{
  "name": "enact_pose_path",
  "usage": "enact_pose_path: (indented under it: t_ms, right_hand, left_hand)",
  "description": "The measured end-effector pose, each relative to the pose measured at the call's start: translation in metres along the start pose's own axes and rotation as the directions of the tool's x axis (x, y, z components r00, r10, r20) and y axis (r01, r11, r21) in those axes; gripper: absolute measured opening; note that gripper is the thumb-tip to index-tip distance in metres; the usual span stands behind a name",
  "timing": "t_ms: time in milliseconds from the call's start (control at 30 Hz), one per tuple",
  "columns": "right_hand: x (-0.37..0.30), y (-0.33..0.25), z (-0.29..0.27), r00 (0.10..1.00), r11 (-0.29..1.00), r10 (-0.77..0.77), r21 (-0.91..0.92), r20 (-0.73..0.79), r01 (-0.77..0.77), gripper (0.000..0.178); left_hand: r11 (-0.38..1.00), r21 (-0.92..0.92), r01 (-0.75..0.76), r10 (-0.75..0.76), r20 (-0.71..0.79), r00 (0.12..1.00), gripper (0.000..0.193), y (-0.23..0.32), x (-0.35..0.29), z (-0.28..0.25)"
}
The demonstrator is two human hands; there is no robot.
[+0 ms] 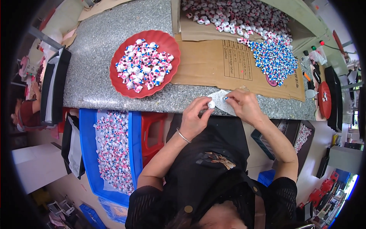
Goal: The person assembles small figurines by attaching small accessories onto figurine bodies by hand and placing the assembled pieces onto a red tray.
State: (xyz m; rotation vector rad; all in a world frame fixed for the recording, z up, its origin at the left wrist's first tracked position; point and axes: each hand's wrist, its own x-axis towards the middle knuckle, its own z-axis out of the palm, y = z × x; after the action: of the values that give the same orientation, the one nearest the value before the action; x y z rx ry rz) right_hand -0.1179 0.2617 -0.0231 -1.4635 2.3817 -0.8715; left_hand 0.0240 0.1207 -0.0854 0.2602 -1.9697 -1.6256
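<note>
My left hand (195, 117) pinches a small white figurine (211, 104) between thumb and fingertips, above the counter's front edge. Beside it, my right hand (244, 106) has its thumb and forefinger closed on a tiny blue-and-white piece (226, 98), mostly covered by the fingers. Under both hands lies a white speckled sheet (218, 95) with a rounded edge. To the left stands a scalloped red plate (172, 44) heaped with white, pink and blue figurines (145, 65). A pile of small blue-and-white pieces (274, 57) rests on flattened cardboard (206, 63), far right.
A mass of white-and-pink figurines (244, 15) fills the shelf opening at the back. Below the counter, left, are a blue bin (136, 152) of figurines and a red stool (152, 133). Another red plate (325, 108) sits right. At far left, another person (30, 108) is partly visible.
</note>
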Motion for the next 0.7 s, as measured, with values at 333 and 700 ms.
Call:
enact_pose_path:
  t_ms: [333, 700]
  right_hand:
    - [-0.013, -0.015, -0.011, 0.931, 0.671, 0.316, 0.651, 0.183, -0.356, 0.01]
    - [-0.02, -0.024, -0.018, 0.997, 0.891, -0.024, 0.451, -0.071, 0.053, 0.012]
  left_hand:
    - [0.993, -0.107, 0.047, -0.024, 0.209, 0.978, 0.033, 0.013, 0.009, 0.007]
    - [0.828, -0.342, 0.443, -0.238, 0.502, 0.831, 0.027, 0.028, 0.018, -0.004]
